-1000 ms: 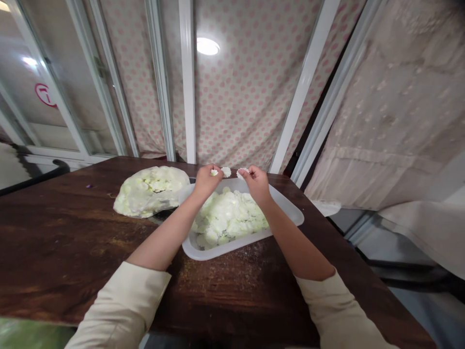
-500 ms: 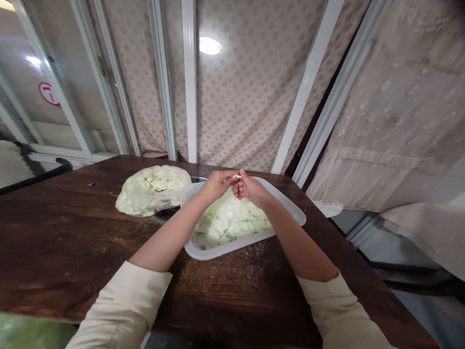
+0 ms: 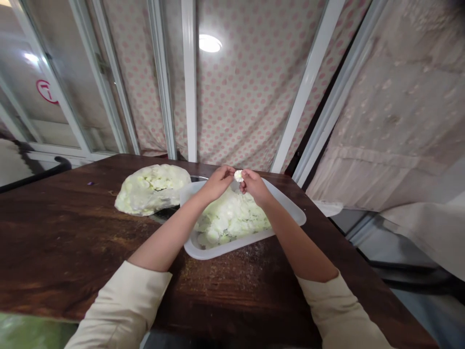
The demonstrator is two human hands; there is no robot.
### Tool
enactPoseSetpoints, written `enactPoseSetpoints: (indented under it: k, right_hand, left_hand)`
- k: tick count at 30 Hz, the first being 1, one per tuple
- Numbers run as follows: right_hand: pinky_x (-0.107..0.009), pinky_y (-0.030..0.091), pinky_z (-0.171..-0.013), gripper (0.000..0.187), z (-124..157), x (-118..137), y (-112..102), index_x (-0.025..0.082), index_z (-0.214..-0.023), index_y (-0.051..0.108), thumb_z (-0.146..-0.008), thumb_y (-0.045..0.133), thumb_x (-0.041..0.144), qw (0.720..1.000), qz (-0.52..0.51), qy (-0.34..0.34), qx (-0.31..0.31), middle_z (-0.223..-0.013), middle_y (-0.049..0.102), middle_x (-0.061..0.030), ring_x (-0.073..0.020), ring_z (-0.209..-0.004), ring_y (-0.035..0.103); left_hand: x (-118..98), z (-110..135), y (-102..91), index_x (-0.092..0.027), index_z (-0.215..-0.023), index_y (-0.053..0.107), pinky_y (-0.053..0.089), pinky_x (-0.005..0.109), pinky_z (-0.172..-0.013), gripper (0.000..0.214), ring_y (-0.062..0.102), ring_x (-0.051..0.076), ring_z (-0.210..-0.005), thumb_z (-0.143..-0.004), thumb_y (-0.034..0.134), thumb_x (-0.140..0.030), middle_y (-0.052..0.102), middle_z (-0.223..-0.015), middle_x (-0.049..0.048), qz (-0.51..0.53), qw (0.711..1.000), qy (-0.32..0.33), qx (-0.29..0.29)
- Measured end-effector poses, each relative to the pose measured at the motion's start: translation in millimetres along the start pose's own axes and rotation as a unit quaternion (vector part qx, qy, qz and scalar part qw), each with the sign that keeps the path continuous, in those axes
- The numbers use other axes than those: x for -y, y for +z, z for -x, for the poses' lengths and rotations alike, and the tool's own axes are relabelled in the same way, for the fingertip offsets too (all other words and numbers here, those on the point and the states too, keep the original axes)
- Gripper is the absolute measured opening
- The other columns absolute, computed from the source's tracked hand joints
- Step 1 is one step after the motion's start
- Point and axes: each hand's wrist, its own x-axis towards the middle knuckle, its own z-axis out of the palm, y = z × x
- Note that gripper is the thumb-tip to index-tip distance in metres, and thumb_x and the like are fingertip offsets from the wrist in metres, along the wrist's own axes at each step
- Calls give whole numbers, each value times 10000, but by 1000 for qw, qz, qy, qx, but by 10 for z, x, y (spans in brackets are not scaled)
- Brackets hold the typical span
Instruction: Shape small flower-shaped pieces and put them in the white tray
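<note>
A small white ruffled flower (image 3: 238, 176) with a pale yellow-green tint sits upright at the fingertips of my right hand (image 3: 255, 186), pinched between thumb and fingers. Just to its left is my left hand (image 3: 219, 183), its fingers curved and slightly apart with nothing visible in them. Both hands are over the far part of a white plastic tray (image 3: 203, 254). A heap of similar white and pale green pieces (image 3: 232, 215) fills much of the tray; my forearms cover its sides.
Left of the tray, a clear plastic bag (image 3: 154, 189) full of similar pieces rests on the dark wooden table (image 3: 72, 237), over a dark shiny object. A tiny purple bit (image 3: 90, 183) lies farther left. Framed glass panels with a dotted curtain (image 3: 240, 106) stand behind the table.
My hands have drawn apart a little. The flower, mostly hidden between the fingers before, now shows its face at my right fingertips. Tray and bag stay put.
</note>
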Motion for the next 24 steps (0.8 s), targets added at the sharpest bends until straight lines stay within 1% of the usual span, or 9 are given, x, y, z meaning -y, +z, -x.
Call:
enactPoseSetpoints:
  k: [3, 5, 9, 13, 15, 17, 18, 21, 24]
  right_hand:
    - [-213, 339, -415, 328, 19, 7, 35, 195, -734, 462, -794, 517, 513, 998, 20, -30, 47, -440, 415, 71, -82, -397, 422]
    - [-215, 341, -419, 351, 33, 12, 50, 196, -744, 463, -796, 499, 541, 996, 27, -49, 62, -441, 425, 69, -83, -400, 421]
    - [-213, 339, -430, 395, 64, 19, 81, 205, -719, 416, -793, 470, 589, 993, 21, -82, 83, -450, 406, 73, -82, -415, 417]
    - [-218, 340, -444, 419, 79, 24, 104, 206, -697, 402, -785, 475, 609, 989, 24, -101, 108, -480, 397, 68, -80, -431, 416]
    - [-220, 328, -435, 421, 67, 17, 98, 206, -696, 411, -783, 475, 613, 989, 29, -103, 98, -479, 385, 68, -79, -421, 406]
    - [-223, 316, -420, 420, 43, 2, 78, 208, -690, 406, -784, 472, 612, 993, 31, -94, 63, -461, 361, 74, -79, -398, 391]
    - [-224, 310, -413, 418, 29, -7, 65, 210, -683, 398, -786, 471, 609, 995, 31, -86, 41, -451, 349, 77, -79, -388, 386]
    - [-225, 297, -399, 408, -7, -38, 28, 209, -659, 384, -797, 473, 582, 997, 45, -62, -16, -438, 345, 75, -80, -373, 382]
    - [-226, 296, -395, 396, -25, -67, 11, 205, -646, 393, -807, 465, 559, 995, 79, -62, -26, -432, 368, 67, -81, -369, 387]
  left_hand:
    - [-48, 18, 4, -173, -754, 499, 437, 246, -598, 236, 537, 121, -619, -830, 444, -389, 566, -686, 0, 24, 1000, -9, 4]
    - [-61, 23, 9, -183, -697, 455, 395, 231, -547, 276, 481, 104, -536, -842, 432, -417, 492, -572, -32, 31, 999, 4, 12]
    - [-90, 31, 3, -190, -638, 417, 357, 225, -534, 313, 417, 95, -485, -871, 378, -395, 418, -483, -50, 22, 999, 29, -19]
    - [-74, 16, -25, -188, -577, 416, 344, 236, -509, 369, 433, 101, -451, -874, 351, -398, 448, -460, -30, 19, 998, -3, -58]
    - [-20, -13, -36, -184, -574, 456, 356, 245, -524, 370, 467, 112, -461, -866, 354, -386, 493, -477, -12, 10, 995, -34, -94]
    - [44, -46, -38, -175, -575, 496, 364, 255, -546, 330, 497, 128, -499, -836, 395, -350, 529, -507, 3, -5, 991, -63, -115]
    - [69, -59, -33, -169, -567, 510, 363, 259, -551, 305, 504, 135, -518, -813, 422, -326, 543, -520, 11, -12, 991, -79, -108]
    - [80, -66, -8, -145, -576, 567, 373, 265, -570, 301, 530, 151, -579, -792, 412, -287, 608, -604, 43, 26, 990, -130, -41]
    - [21, -39, 13, -136, -660, 603, 391, 256, -594, 367, 550, 144, -631, -828, 380, -375, 639, -706, 51, 102, 988, -117, -3]
